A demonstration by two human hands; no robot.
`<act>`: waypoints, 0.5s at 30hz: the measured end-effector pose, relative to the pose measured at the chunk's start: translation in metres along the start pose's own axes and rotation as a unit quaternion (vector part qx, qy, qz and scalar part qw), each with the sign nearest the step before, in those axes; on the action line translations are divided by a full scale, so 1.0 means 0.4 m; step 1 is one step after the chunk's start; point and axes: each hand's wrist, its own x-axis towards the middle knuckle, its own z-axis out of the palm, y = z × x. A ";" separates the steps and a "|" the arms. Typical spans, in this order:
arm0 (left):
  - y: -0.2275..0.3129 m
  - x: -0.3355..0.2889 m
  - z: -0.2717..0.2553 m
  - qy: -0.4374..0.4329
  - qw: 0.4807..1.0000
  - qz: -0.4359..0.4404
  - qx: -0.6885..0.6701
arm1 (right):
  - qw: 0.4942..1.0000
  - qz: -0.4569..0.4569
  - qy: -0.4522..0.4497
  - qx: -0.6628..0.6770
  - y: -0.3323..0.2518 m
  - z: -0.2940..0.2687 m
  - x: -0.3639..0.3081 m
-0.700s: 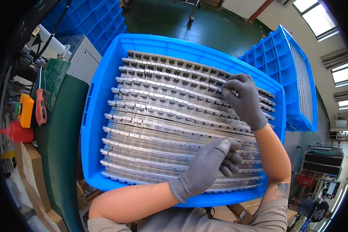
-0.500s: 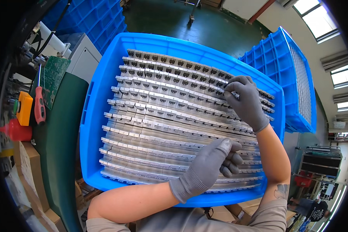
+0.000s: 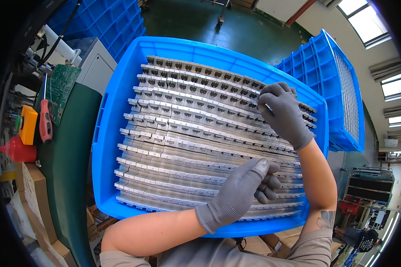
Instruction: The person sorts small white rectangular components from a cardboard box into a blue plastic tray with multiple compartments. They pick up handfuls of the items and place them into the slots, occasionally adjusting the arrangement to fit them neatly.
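Note:
A large blue plastic crate [image 3: 133, 53] holds long curved rows of small silvery metal parts [image 3: 187, 120], those in the far rows having black fittings. My right hand [image 3: 283, 111], in a grey glove, is over the right end of the far rows. Its fingers are bent and its thumb is close to the forefinger; the tips are at the metal parts, and I cannot make out what is between them. Above the near right rows is my left hand [image 3: 249, 182], also gloved in grey. Its fingers are curled in with the thumb along the forefinger, and nothing shows in them.
At the left, a red-handled screwdriver [image 3: 45, 121], a green circuit board [image 3: 63, 91], an orange block [image 3: 28, 124] and a red bottle [image 3: 20, 149] lie by a dark green surface [image 3: 71, 178]. Another blue crate [image 3: 318, 84] stands at far right. Cardboard boxes [image 3: 285, 240] are below.
My right hand has shifted slightly toward the far side and its wrist has turned a little. My left hand has barely moved. The parts look the same.

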 end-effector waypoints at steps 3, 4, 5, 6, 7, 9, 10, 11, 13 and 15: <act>-0.002 0.002 -0.003 -0.004 1.000 0.003 0.004 | 1.000 -0.010 0.003 -0.028 -0.009 0.001 0.005; -0.003 0.002 -0.005 -0.005 1.000 0.004 0.005 | 0.999 -0.013 0.005 -0.035 -0.011 0.001 0.006; -0.003 0.002 -0.005 -0.005 1.000 0.004 0.005 | 0.999 -0.015 0.008 -0.041 -0.012 0.001 0.007; -0.002 0.002 -0.005 -0.006 1.000 0.005 0.009 | 0.999 -0.020 0.003 -0.044 -0.011 -0.001 0.008; 0.000 0.001 -0.004 -0.006 1.000 0.007 0.012 | 0.999 -0.024 -0.002 -0.048 -0.010 -0.003 0.010; 0.000 0.001 -0.003 -0.008 1.000 0.009 0.016 | 0.998 -0.030 -0.012 -0.054 -0.007 -0.006 0.014; -0.001 0.002 -0.005 -0.009 1.000 0.011 0.018 | 0.998 -0.032 -0.017 -0.057 -0.004 -0.006 0.016; -0.002 0.002 -0.005 -0.010 1.000 0.012 0.019 | 0.997 -0.034 -0.022 -0.060 -0.003 -0.006 0.016; -0.002 0.002 -0.004 -0.008 1.000 0.011 0.013 | 0.999 -0.013 -0.009 -0.045 -0.012 -0.014 0.012; -0.002 0.001 -0.003 -0.007 1.000 0.012 0.015 | 0.999 -0.004 -0.001 -0.032 -0.018 -0.017 0.003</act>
